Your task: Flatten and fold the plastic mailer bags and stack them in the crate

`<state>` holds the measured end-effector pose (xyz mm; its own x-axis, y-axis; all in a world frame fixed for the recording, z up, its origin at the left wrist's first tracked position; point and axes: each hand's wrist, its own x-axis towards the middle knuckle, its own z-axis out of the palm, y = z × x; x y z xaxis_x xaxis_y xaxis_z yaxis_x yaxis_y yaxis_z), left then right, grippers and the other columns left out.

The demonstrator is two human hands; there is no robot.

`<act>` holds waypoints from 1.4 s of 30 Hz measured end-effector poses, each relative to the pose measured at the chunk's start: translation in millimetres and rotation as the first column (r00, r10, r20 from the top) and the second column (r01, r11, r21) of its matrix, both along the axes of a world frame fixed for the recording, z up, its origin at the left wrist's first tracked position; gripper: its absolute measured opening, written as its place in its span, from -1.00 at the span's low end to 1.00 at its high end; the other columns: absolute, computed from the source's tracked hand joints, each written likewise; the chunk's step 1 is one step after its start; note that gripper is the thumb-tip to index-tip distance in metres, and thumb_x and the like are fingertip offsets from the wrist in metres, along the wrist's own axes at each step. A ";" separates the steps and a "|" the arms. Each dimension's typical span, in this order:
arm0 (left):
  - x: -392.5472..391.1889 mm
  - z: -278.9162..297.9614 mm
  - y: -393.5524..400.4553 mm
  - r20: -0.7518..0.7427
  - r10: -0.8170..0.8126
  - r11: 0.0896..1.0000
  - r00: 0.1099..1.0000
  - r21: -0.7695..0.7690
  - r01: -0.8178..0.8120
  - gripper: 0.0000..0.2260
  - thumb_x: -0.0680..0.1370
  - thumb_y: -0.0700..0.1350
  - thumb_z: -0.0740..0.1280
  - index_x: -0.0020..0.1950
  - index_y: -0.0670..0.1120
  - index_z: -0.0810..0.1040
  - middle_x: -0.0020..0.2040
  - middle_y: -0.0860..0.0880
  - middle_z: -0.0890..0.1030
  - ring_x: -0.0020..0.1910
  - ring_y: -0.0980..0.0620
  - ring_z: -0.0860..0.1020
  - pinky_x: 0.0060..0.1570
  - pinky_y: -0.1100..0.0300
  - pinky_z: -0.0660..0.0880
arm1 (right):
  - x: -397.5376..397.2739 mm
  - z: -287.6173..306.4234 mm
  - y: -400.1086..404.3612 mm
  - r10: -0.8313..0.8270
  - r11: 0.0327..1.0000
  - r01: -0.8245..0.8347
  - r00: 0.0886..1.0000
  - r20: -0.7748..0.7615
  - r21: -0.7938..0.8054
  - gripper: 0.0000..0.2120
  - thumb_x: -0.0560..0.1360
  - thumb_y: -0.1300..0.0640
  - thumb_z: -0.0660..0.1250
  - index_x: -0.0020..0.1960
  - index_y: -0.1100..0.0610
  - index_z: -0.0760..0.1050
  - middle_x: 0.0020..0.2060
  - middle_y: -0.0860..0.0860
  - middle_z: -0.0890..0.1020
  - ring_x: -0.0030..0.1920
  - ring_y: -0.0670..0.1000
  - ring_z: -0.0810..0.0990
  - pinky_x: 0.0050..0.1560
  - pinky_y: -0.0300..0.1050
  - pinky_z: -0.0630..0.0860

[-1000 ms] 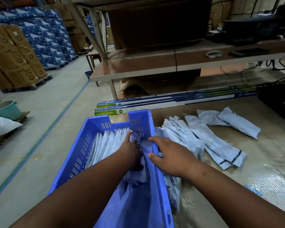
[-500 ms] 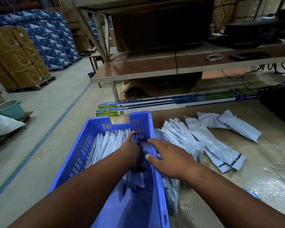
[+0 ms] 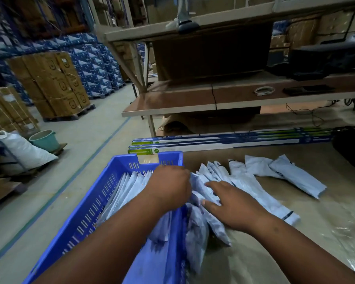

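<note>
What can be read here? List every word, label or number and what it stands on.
Nothing can be read for certain.
Long blue-and-green cardboard boxes: white print on the green ends, upside down and too blurred.
Brown stacked cartons: round printed marks, no legible words.
Blue-and-white stacked cartons: pattern only, too blurred.
White plastic mailer bags: dark stripes, no text visible.

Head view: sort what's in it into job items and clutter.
Job items: blue crate; folded mailers in the crate; loose mailers on the table; left hand; right hand.

Clutter: long boxes; teal bucket; white sack; cardboard cartons; cable coil.
</note>
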<state>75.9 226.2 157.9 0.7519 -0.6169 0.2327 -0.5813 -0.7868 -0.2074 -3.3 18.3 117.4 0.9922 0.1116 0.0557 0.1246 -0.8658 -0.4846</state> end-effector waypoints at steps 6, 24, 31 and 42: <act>-44.2 -31.9 -101.4 -0.064 -0.135 0.991 0.989 0.006 0.136 -0.75 0.56 0.14 0.21 -0.09 -0.02 0.52 -0.07 -0.08 0.63 -0.05 -0.23 0.62 -0.07 0.00 0.49 | -24.0 -37.2 -91.7 -0.101 0.989 0.096 0.994 -0.041 -0.117 -0.50 0.57 -0.37 0.20 0.41 -0.15 0.42 0.27 -0.05 0.54 0.22 0.06 0.60 0.15 0.07 0.56; -98.4 -124.0 -219.2 -0.183 0.119 0.993 0.976 0.008 -0.120 -0.55 0.57 0.13 0.05 -0.27 -0.13 0.52 -0.35 -0.11 0.57 -0.32 -0.15 0.56 -0.37 0.12 0.37 | -32.6 -168.1 -229.9 -0.098 0.970 0.109 0.993 0.060 -0.217 -0.64 0.60 -0.13 0.28 0.38 -0.15 0.47 0.24 -0.05 0.60 0.18 0.09 0.58 0.10 0.04 0.46; -124.7 -136.3 -226.9 -0.097 0.030 0.965 0.995 -0.258 -0.054 -0.69 0.59 0.08 0.30 -0.28 0.01 0.34 -0.35 0.03 0.47 -0.33 -0.07 0.51 -0.37 0.07 0.40 | -87.1 -131.9 -279.5 -0.120 0.685 0.209 0.977 -0.175 0.698 -0.83 0.69 0.11 0.29 0.17 -0.02 0.65 -0.03 -0.07 0.74 0.00 -0.02 0.69 0.04 -0.02 0.57; -182.9 -205.1 -250.0 -0.135 -0.231 0.933 0.963 -0.310 0.181 -0.59 0.67 0.17 0.30 0.35 -0.09 0.55 0.39 -0.10 0.48 0.34 -0.18 0.49 0.30 -0.10 0.45 | -150.2 -134.2 -337.6 -0.206 0.905 0.338 0.879 -0.430 0.259 -0.88 0.41 0.04 0.25 -0.10 0.04 0.47 -0.19 -0.02 0.63 -0.15 0.02 0.58 -0.04 0.05 0.55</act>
<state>-106.9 -23.7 -47.2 0.6589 -0.6861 0.3085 -0.7433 -0.6568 0.1271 -153.5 -319.3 -16.8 0.9289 -0.1238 -0.3491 -0.3457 -0.6282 -0.6970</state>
